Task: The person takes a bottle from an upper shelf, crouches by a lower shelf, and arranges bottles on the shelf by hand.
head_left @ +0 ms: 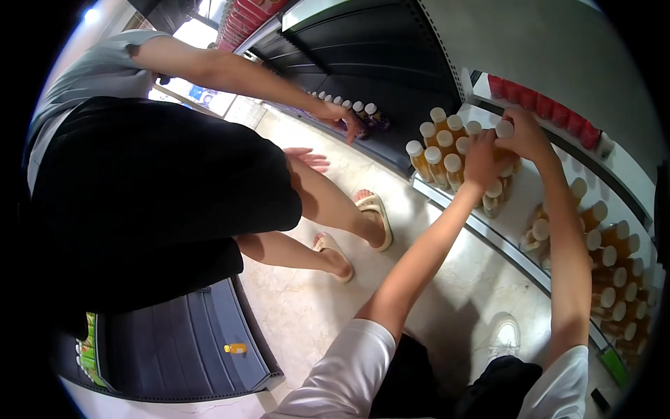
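Both my arms reach over a white shelf [520, 234] among amber bottles with white caps. My left hand [483, 162] is closed on a bottle in the group, its lower part hidden by my fingers. Beside it, my right hand [525, 136] has its fingers round a white-capped bottle [504, 130] at the back of the group. More upright bottles [434, 165] stand to the left of my hands, and one bottle [493, 200] stands just in front of them.
A co-worker [160, 174] bends at the left, one hand [345, 120] at purple bottles [373, 115] on a dark shelf. More amber bottles [614, 279] fill the right side. Red items [541, 105] line the shelf above. A small orange bottle [236, 348] lies lower left.
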Available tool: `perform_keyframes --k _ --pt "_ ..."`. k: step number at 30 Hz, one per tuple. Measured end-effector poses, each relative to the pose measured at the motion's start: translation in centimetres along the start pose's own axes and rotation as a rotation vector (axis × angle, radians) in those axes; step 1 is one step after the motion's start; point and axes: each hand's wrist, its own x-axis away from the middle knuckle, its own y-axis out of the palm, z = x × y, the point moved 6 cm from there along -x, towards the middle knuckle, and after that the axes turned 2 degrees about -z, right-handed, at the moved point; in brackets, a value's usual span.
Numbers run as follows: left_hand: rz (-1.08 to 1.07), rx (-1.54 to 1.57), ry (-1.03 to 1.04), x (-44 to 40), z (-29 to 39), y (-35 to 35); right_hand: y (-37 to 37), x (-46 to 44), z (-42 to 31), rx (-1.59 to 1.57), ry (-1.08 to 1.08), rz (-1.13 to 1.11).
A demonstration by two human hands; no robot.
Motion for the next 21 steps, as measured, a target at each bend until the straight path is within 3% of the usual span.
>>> perform_keyframes --k 5,13,21 --pt "0.037 -0.103 -0.062 -0.1 0.1 0.2 -0.1 0.7 -0.2 -0.041 0.074 -0.052" --pt "0.008 -0.163 -0.029 0.5 -0.6 1.3 1.7 1.8 3.9 -0.069 -0.012 -0.011" --pt "-0.056 -0.166 0.006 0.7 0.9 0.2 3.4 2.8 7.8 -0.129 0.073 -0.224"
